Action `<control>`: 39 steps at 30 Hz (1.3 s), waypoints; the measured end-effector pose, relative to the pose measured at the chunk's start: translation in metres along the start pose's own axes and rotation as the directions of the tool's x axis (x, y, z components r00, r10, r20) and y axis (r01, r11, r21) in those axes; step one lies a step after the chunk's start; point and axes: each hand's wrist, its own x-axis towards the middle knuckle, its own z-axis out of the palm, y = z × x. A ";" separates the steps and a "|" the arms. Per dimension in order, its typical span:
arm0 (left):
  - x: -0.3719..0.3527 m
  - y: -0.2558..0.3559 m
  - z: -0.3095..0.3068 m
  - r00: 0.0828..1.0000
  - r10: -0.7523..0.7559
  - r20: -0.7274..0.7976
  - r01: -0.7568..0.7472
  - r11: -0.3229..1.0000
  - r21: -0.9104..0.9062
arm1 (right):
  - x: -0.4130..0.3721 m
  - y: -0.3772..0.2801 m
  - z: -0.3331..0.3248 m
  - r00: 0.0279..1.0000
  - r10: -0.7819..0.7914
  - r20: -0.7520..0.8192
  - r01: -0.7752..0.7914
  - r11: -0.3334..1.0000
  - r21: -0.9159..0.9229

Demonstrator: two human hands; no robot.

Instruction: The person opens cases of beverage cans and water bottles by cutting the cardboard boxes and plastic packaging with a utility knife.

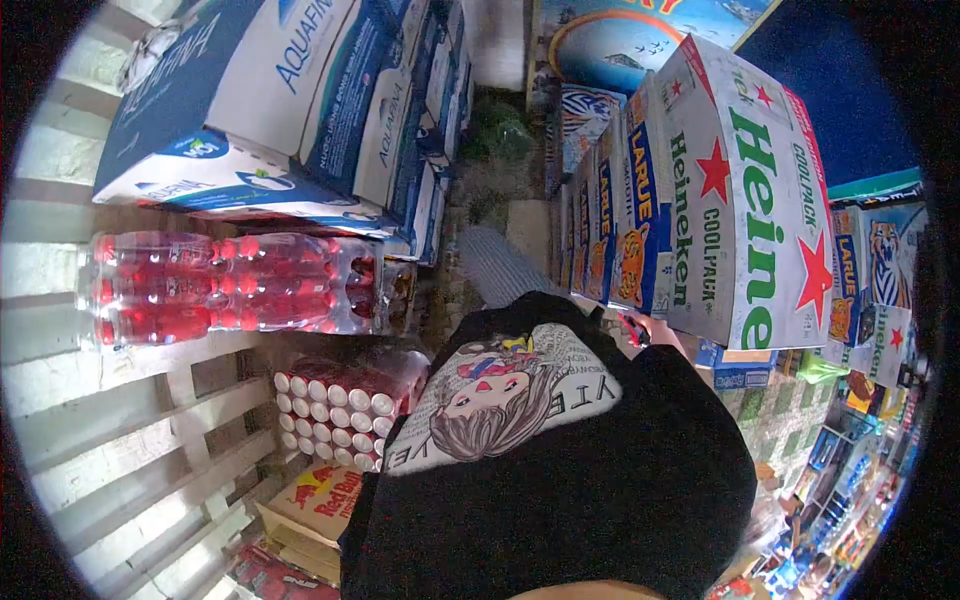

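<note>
Only a small part of my right hand [612,322] shows beside my black T-shirt [560,490], low against the stacked beer cartons. Something small, red and black [635,330] sits at the hand or wrist; what it is I cannot make out. The fingers are too hidden to show whether they hold anything. Closest to this hand are the Larue carton [632,215] and the large Heineken carton [740,200]. My left hand is out of view. A grey ribbed trouser leg [500,265] shows beyond the shirt.
Aquafina cartons [270,110] stack high on the left. Below them lie shrink-wrapped red bottles [215,285], a pack of cans [335,410] and a Red Bull carton [325,500]. A narrow tiled aisle [530,225] runs between the stacks. Slatted wall [60,390] borders the left.
</note>
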 end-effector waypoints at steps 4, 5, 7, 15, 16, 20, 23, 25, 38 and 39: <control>-0.002 -0.003 0.001 1.000 -0.020 0.006 0.020 1.000 0.010 | 0.017 0.011 0.015 0.999 0.033 0.043 -0.034 0.999 0.017; -0.002 -0.002 0.000 1.000 -0.024 0.006 0.024 1.000 0.015 | 0.018 0.015 0.019 0.998 0.042 0.054 -0.043 0.999 0.025; -0.005 -0.003 -0.003 0.999 -0.036 0.006 0.036 0.999 0.030 | 0.015 0.029 0.027 0.995 0.063 0.079 -0.066 0.997 0.041; -0.001 -0.003 -0.034 0.996 -0.091 0.018 0.087 0.985 0.148 | 0.020 0.029 0.081 0.965 0.188 0.184 -0.213 0.968 0.130; 0.003 0.000 -0.038 0.995 -0.096 0.025 0.091 0.981 0.173 | 0.036 0.009 0.089 0.958 0.212 0.195 -0.242 0.960 0.144; 0.014 0.015 -0.041 0.992 -0.115 0.057 0.098 0.966 0.241 | 0.110 -0.047 0.105 0.929 0.289 0.229 -0.332 0.926 0.179; 0.019 0.017 -0.055 0.989 -0.142 0.035 0.127 0.956 0.266 | 0.104 -0.019 0.121 0.912 0.296 0.285 -0.359 0.911 0.202; 0.003 0.072 -0.038 0.974 -0.043 0.222 0.002 0.983 0.181 | 0.130 -0.030 0.129 0.906 0.298 0.300 -0.368 0.906 0.211; 0.010 0.004 -0.025 0.994 -0.075 0.085 0.053 0.969 0.242 | 0.022 0.139 0.155 0.959 0.006 0.285 -0.064 0.978 0.197; 0.001 -0.004 -0.025 0.995 -0.068 0.066 0.056 0.984 0.168 | 0.027 0.142 0.155 0.957 -0.008 0.291 -0.049 0.981 0.189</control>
